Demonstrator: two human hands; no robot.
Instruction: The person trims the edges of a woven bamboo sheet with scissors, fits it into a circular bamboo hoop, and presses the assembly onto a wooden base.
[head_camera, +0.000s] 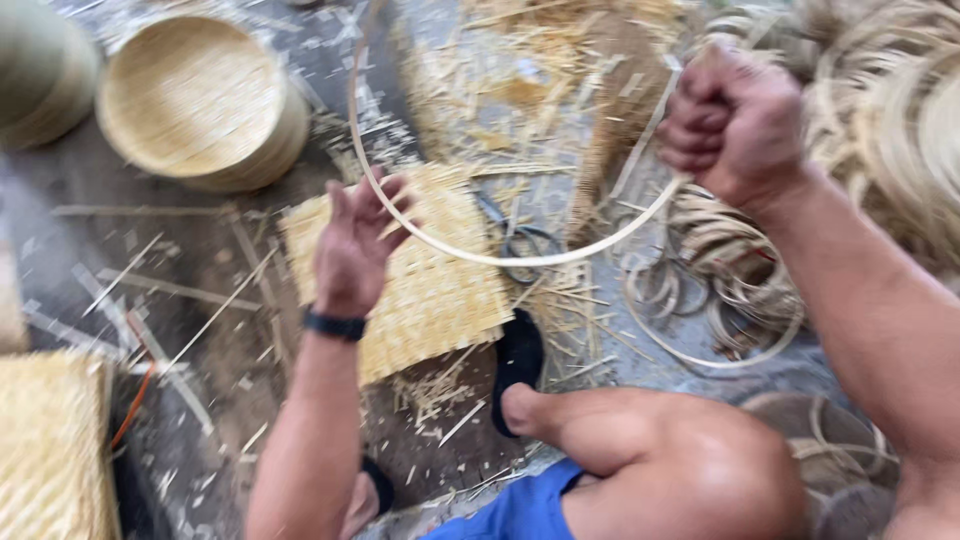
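My right hand (735, 125) is a tight fist clamped on one side of a thin pale bamboo strip bent into a hoop (520, 258). My left hand (355, 245) is open, fingers spread, touching the hoop's other side — not gripping it. The hoop hangs above a square woven yellow bamboo mat (425, 280) mid-floor. Round woven bamboo trays (200, 100) are stacked toward the floor's far-left corner — coiled bamboo strips (730, 270) lie at its right.
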